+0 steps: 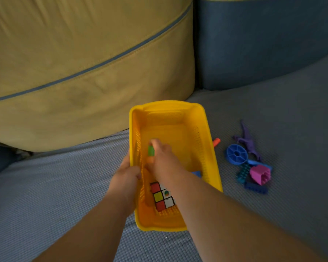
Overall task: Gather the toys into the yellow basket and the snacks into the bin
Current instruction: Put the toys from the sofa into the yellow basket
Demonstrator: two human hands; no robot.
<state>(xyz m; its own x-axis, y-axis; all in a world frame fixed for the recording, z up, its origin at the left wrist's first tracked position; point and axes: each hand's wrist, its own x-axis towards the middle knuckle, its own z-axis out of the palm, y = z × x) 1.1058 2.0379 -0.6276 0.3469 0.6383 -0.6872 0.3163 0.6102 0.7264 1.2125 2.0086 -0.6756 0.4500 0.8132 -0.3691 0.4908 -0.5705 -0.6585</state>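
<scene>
Yellow basket (167, 104): on the sofa seat (64, 186), long axis running away from the person, near end closest to the body.
Left grip (128, 171): clenched on the basket's left rim, fingers curled over the wall, steadying it.
Right grip (164, 157): down inside the basket, over the middle of the floor, pinching a green piece (151, 150) with an orange part under it; blurred, so the exact finger hold is unclear.
Already in: cube (162, 197) at the near end; a blue bit (196, 173) against the right wall.
Left out: orange piece (216, 142) just beside the right wall; dinosaur (247, 140), wheel (236, 154) and pink piece (259, 174) in a loose heap further right, with some blue toothed parts.
Key relation: every loose toy lies right of the basket, off its long right wall. Right grip is the nearer one; left sits across the basket from them.
Likely step: let go of the green piece, then reach right.
Bin, snacks: not in view.
</scene>
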